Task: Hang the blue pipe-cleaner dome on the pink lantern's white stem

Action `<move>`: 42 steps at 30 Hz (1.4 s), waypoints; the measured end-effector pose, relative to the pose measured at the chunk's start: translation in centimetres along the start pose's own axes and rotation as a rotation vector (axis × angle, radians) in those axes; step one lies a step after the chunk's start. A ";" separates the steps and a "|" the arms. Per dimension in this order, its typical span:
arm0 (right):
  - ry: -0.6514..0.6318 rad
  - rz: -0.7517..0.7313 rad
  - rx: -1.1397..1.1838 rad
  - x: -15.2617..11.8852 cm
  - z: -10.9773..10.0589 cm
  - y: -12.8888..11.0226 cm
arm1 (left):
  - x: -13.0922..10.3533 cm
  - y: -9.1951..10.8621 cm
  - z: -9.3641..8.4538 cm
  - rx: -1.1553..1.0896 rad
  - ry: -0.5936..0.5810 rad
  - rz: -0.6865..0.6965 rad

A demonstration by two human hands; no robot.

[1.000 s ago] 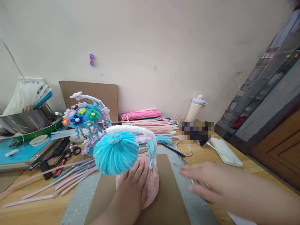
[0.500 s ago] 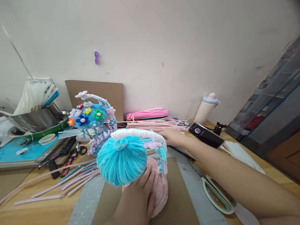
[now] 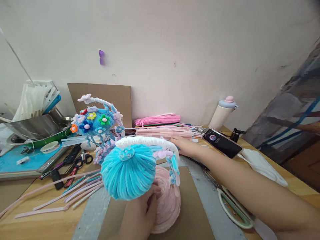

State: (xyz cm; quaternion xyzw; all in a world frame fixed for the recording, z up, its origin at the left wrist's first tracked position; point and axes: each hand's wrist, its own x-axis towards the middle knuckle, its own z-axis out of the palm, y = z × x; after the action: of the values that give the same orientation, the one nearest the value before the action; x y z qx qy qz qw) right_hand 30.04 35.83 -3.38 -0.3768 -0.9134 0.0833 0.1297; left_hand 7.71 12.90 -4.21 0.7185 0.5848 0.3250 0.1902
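A bright blue fuzzy pipe-cleaner ball (image 3: 128, 175) stands in front of me, with a white wrapped arch (image 3: 147, 141) curving over it to the right. Small lilac and blue flowers hang from the arch's right end. Below lies a round, pale pink coiled base (image 3: 168, 203). My left hand (image 3: 142, 210) is under the ball at the base's left side, fingers curled together; what they grip, if anything, is hidden. My right hand (image 3: 185, 146) reaches behind the arch to the pale pink pipe cleaners (image 3: 162, 132), its visible fingers stretched out and the fingertips partly covered.
A flower-covered blue ball piece (image 3: 96, 125) stands at the back left. Black scissors (image 3: 83, 160) and loose pipe-cleaner strips (image 3: 75, 193) lie left. White-handled scissors (image 3: 235, 210), a phone (image 3: 222, 142) and a bottle (image 3: 222, 113) are on the right. Cardboard (image 3: 195, 213) lies under the base.
My left hand's fingers have drawn back from lying on the pink base and curled in. The ball and arch have shifted slightly left. My right hand remains by the pipe cleaners.
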 end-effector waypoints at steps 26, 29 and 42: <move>0.145 0.100 -0.180 4.9 -0.8 -0.1 | 0.4 0.8 -0.5 0.169 -0.097 0.099; 0.103 0.099 -0.176 6.6 -1.2 0.8 | 0.4 0.3 -0.4 0.218 -0.084 0.148; 0.323 0.198 -0.209 9.6 -6.2 3.3 | 1.4 0.7 -0.7 0.227 -0.012 0.236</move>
State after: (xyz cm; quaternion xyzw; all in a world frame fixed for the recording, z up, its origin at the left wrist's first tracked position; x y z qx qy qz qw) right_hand 27.50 45.30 3.41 -0.4847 -0.8428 -0.0610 0.2260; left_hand 7.90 14.02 -2.88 0.8011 0.5280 0.2725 0.0718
